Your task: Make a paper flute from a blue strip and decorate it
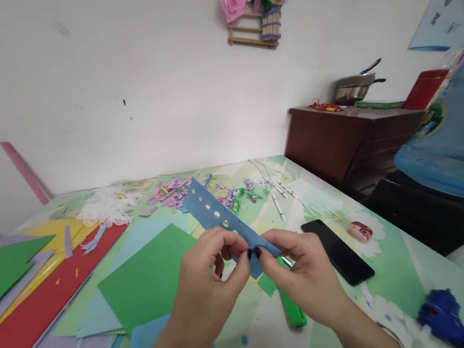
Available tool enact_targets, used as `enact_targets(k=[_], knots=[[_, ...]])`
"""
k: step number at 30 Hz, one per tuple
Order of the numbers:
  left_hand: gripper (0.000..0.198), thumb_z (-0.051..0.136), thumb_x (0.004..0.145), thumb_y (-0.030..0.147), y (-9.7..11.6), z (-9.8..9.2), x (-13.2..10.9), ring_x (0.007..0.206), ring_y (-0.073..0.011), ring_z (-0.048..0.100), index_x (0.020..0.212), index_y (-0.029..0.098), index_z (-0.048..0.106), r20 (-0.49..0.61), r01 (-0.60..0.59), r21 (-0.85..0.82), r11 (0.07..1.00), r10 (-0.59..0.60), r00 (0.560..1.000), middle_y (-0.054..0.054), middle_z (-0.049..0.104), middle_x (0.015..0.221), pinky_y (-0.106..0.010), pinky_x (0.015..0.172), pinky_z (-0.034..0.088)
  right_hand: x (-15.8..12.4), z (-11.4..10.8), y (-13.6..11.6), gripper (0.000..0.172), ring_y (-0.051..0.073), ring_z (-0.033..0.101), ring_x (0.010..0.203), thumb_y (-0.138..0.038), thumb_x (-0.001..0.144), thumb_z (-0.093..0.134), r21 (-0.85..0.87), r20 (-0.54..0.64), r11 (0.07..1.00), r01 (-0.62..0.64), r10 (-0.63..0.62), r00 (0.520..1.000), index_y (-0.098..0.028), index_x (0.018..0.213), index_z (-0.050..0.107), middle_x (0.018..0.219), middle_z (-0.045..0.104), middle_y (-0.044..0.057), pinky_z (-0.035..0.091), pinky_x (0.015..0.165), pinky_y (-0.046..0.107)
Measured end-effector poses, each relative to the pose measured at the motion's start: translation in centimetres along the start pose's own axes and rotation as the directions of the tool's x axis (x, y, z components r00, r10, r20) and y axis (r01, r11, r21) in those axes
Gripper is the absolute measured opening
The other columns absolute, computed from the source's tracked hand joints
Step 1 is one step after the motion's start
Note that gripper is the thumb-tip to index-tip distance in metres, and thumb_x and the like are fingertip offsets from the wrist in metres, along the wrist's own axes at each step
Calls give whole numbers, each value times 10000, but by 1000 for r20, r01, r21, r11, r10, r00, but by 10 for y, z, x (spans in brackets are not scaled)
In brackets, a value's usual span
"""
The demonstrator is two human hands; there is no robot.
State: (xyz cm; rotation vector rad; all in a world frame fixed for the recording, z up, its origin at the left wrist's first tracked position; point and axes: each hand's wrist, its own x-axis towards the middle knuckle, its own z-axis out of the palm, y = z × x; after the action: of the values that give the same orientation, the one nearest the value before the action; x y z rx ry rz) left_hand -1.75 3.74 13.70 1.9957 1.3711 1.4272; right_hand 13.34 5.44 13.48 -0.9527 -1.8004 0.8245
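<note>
Both hands pinch a blue strip of craft sheet (215, 208) with a row of round holes along it, held tilted above the table. My left hand (212, 276) grips its lower part between thumb and fingers. Close beside it, my right hand (305, 268) pinches the lower right end, the two thumbs almost touching. Beneath my right hand lies a green utility knife (293, 304), partly hidden by it. A small green piece (266, 285) is near the knife, and a tiny blue scrap (244, 339) rests nearer to me.
Coloured sheets, including a green sheet (142, 274) and a red sheet (58, 293), cover the left side. Purple scraps (171, 193) and white string (108, 207) lie at the back. On the right are a black phone (338, 251), a small case (360, 230) and a blue glue gun (445, 316).
</note>
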Motion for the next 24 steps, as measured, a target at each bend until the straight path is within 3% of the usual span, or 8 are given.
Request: enact_targets(k=[6,10,15,17,21,24], knots=[[144,540,765,39,-3,2,0,655,-115,483,716,175,539,14,-235,189,953,237,971,23,529,666,-244,601,397,-1,-4,2,178,61,313,494,-157,787,514,-253,32,964,84,-78,996,-171,612,539,525,390,-54,270,450,183],[140,538,792,46,-6,3,-2,673,-121,476,736,175,541,43,-277,230,933,274,961,20,537,680,-260,649,405,-2,-2,5,213,61,308,494,-171,781,538,-328,22,932,154,-156,988,-166,570,506,513,363,-55,273,473,199],[142,520,795,50,-5,3,-2,656,-116,484,736,178,540,-1,-303,265,915,315,949,22,527,661,-244,619,411,-3,1,7,194,63,313,464,-153,768,524,-318,-93,931,182,-221,971,-167,578,563,501,388,-48,287,449,206],[137,517,784,60,-3,2,-1,631,-109,492,732,185,536,-21,-261,250,932,275,961,27,523,655,-225,574,410,-1,1,6,175,64,334,453,-157,765,529,-273,-136,952,137,-180,974,-171,603,595,495,421,-48,300,431,199],[81,519,764,123,-5,-4,1,511,-85,478,751,202,514,-124,-31,177,984,53,991,42,525,651,-182,427,364,4,-2,5,179,78,454,480,-180,789,525,-108,-170,993,42,-60,984,-171,652,640,522,526,-35,394,461,185],[62,510,730,147,-15,-12,5,494,-101,487,719,205,491,-161,99,267,959,-57,985,47,509,603,-197,434,369,6,-3,8,208,91,523,513,-203,819,525,-76,-209,997,24,-40,977,-172,654,647,573,599,-19,450,494,188]])
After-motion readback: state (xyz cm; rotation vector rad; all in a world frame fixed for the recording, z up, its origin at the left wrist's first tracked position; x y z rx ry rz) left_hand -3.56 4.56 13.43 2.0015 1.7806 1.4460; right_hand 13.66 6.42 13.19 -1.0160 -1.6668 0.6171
